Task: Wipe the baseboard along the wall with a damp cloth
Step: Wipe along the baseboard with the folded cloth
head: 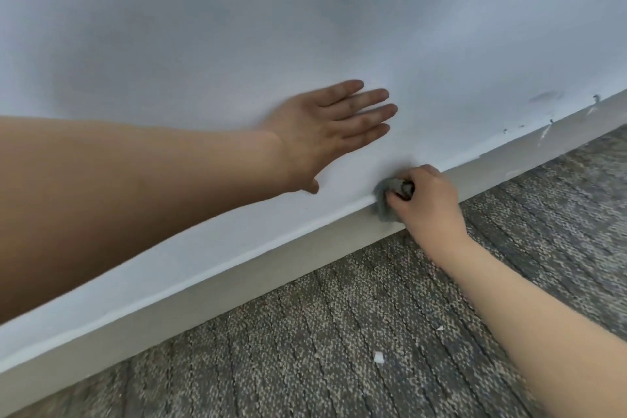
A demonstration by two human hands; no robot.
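A pale baseboard runs diagonally from lower left to upper right where the white wall meets the carpet. My right hand grips a small bunched grey cloth and holds it against the top edge and face of the baseboard near the middle of the view. Most of the cloth is hidden under my fingers. My left hand lies flat on the wall just above and left of the cloth, fingers straight and spread.
Grey patterned carpet covers the floor, with two small white scraps on it. Scuffs and chipped paint mark the wall and baseboard at the upper right.
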